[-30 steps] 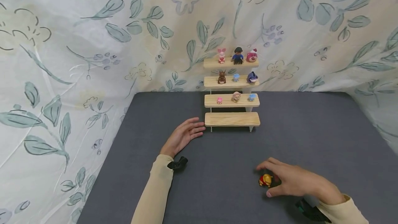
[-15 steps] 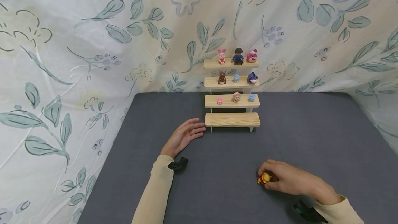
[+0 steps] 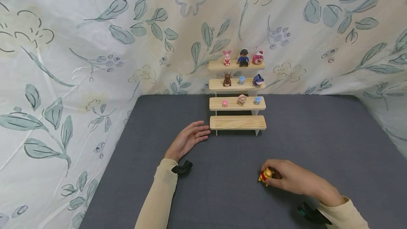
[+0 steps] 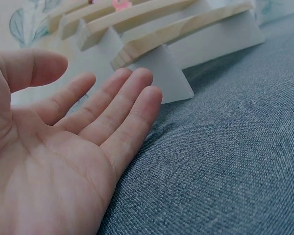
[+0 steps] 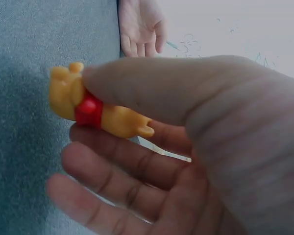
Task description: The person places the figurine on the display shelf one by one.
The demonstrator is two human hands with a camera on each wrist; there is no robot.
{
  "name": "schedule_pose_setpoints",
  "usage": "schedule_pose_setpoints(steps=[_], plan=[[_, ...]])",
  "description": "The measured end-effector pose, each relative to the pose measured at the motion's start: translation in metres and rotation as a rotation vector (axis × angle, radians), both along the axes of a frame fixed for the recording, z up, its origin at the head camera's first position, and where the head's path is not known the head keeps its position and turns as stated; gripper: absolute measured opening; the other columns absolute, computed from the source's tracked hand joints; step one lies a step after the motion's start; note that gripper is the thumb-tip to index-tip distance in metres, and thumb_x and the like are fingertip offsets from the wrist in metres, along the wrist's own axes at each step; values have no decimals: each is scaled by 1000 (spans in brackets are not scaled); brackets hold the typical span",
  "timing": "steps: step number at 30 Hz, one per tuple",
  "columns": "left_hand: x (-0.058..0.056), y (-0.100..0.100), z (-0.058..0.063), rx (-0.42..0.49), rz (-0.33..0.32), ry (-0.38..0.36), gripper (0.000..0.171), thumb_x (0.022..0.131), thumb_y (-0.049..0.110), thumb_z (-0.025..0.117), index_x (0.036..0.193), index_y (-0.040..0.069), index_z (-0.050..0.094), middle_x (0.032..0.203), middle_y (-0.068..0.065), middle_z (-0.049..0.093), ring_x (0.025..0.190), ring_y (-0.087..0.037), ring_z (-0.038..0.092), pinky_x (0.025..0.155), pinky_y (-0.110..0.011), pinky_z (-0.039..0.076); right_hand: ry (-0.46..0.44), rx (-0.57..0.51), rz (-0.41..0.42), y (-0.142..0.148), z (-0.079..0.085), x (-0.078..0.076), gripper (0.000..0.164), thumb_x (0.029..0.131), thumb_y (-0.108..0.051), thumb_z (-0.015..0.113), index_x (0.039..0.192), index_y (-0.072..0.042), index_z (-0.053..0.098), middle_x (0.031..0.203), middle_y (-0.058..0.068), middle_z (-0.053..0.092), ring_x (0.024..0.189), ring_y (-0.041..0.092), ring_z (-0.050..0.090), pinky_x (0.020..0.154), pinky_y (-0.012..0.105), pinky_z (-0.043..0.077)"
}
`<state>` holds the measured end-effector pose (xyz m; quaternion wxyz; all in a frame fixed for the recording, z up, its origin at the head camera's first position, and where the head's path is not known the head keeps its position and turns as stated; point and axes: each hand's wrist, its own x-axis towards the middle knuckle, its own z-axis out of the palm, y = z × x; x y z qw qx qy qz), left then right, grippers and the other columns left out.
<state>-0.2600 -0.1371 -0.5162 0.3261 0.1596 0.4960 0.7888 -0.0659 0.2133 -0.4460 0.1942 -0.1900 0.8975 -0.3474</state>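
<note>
My right hand (image 3: 297,179) pinches a small yellow bear figurine in a red shirt (image 3: 265,175) between thumb and fingers, close over the right part of the dark table. In the right wrist view the thumb lies across the yellow bear figurine (image 5: 89,111), while the lower fingers spread loosely. My left hand (image 3: 187,140) rests palm inward with straight, relaxed fingers, its fingertips right at the left end of the bottom wooden step (image 3: 237,123). The left wrist view shows the left hand's fingertips (image 4: 146,100) against the white side support (image 4: 172,81).
Figurines stand on the upper steps of the display stand, among them a pink piglet (image 3: 226,58), a figure in blue (image 3: 243,58) and a purple-blue donkey (image 3: 258,80). A floral cloth (image 3: 95,45) hangs behind the grey tabletop (image 3: 222,179).
My right hand has closed its thumb and fingers on the yellow bear figurine, then shifted it slightly left and away from me, tilting it. My left hand has stayed in place.
</note>
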Motion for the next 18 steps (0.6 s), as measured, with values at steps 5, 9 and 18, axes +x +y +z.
schedule_pose_setpoints(steps=[5, 9, 18], plan=[[0, 0, 0, 0, 1, -7, 56, 110, 20, 43, 158, -1, 24, 150, -20, 47, 129, -22, 59, 113, -38, 48, 11, -2, -20, -4, 2, -5, 32, 98, -29, 68, 124, -11, 63, 85, -12, 64, 62, -3, 48, 52, 21, 44], [0, 0, 0, 1, 10, -10, 55, 110, 20, 43, 158, -1, 25, 151, -22, 45, 129, -22, 59, 113, -38, 48, 25, -2, -38, -7, 2, -10, 36, 99, -32, 66, 128, -11, 63, 86, -12, 67, 63, -1, 51, 53, 21, 45], [1, 1, 2, -8, 17, -15, 54, 109, 20, 45, 157, -1, 28, 151, -23, 45, 128, -22, 60, 114, -39, 48, 30, -35, -77, -11, 1, -16, 48, 102, -28, 62, 144, -8, 54, 127, 8, 67, 81, 2, 61, 65, 23, 51]])
